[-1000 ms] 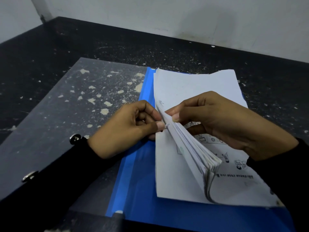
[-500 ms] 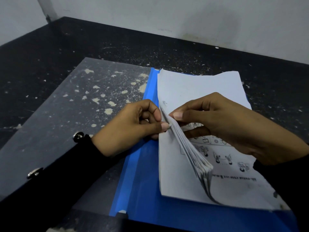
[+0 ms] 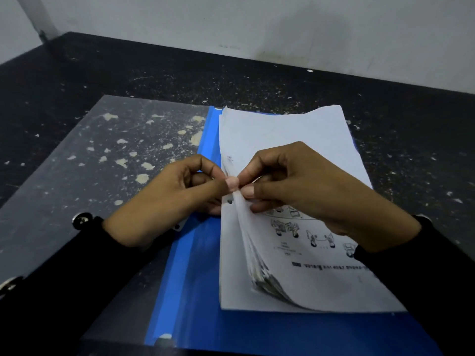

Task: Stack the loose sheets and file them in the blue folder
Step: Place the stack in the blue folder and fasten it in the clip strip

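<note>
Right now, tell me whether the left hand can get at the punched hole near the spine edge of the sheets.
Probably yes. The left hand lies beside the sheets, its thumb tip just above the punched hole. The hole shows uncovered, and the right hand holds the upper pages lifted off it.

A dark, black-speckled table top (image 3: 282, 83) fills most of the frame, dotted with pale flecks and chips. Across the top of the frame runs a plain whitish wall (image 3: 282, 24), lightly smudged, with a pale upright strip (image 3: 33, 16) at upper left
</note>
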Demonstrator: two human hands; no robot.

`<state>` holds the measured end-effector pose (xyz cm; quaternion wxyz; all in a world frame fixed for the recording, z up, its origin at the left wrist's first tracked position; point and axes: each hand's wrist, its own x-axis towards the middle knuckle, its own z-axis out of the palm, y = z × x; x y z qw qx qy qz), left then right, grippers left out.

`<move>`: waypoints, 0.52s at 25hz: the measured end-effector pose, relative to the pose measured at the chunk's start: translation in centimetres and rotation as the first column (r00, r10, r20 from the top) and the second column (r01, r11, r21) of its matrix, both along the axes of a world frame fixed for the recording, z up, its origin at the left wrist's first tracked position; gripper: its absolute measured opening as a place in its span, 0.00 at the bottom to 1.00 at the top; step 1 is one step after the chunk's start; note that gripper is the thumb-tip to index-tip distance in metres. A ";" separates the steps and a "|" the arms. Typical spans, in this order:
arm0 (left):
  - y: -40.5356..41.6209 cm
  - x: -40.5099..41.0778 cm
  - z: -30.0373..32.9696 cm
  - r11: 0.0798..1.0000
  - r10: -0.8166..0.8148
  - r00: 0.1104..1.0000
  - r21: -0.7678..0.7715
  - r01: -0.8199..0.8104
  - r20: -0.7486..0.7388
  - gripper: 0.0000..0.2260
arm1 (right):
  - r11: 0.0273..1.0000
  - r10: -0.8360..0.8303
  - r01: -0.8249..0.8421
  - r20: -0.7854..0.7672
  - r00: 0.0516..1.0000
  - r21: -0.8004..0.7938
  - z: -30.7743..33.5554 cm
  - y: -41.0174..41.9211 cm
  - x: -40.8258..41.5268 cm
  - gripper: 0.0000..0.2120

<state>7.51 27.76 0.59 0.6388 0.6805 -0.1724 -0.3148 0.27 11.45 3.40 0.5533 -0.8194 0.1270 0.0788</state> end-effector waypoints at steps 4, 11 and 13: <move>0.1 0.3 0.0 0.999 -0.014 1.000 0.035 0.014 -0.009 0.06 | 1.000 -0.011 0.011 0.002 1.000 0.029 0.0 -0.1 0.0 0.04; 0.1 0.3 0.2 0.999 -0.021 0.999 0.029 0.022 -0.030 0.05 | 0.998 -0.016 0.016 -0.001 1.000 0.057 -0.1 0.0 0.0 0.05; 0.1 0.2 0.3 0.999 -0.021 0.999 0.028 0.022 -0.029 0.05 | 0.998 -0.016 0.016 -0.002 1.000 0.055 -0.2 0.0 -0.1 0.05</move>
